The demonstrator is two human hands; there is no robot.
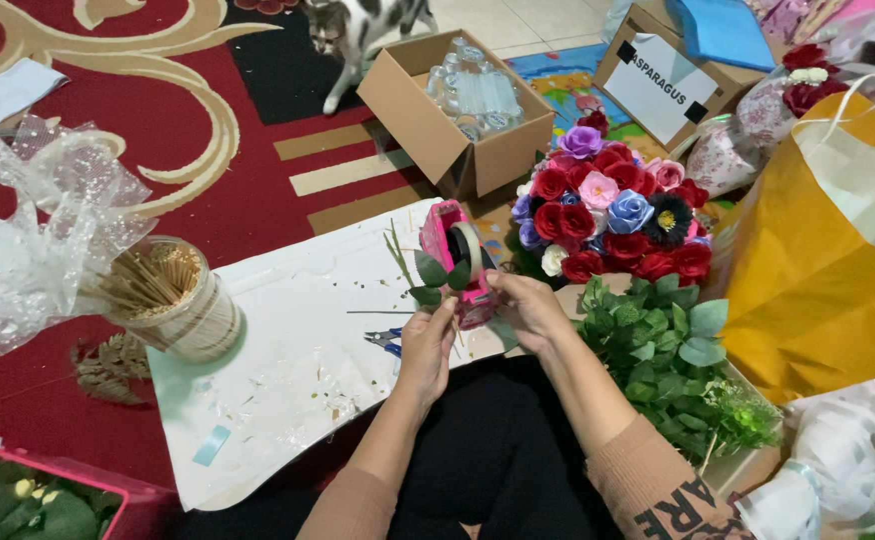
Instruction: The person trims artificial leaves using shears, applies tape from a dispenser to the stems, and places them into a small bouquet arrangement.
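My left hand [426, 340] pinches the thin stem of a small sprig of green artificial leaves [436, 272], held upright over a white board [298, 340]. My right hand [526, 308] is closed around the lower part of the same stem, right against a pink tape dispenser [458, 255] with a roll of tape that stands on the board. The leaves partly cover the dispenser. A bouquet of red, pink, blue and purple paper roses [608, 210] lies just right of the dispenser.
Blue-handled scissors [386, 340] lie on the board by my left hand. A jar of wooden skewers [173, 295] and crumpled clear wrap [28, 240] sit left. Loose green leaves [663, 355], a yellow bag [818, 260], cardboard boxes [453, 110] and a cat [358, 30] surround.
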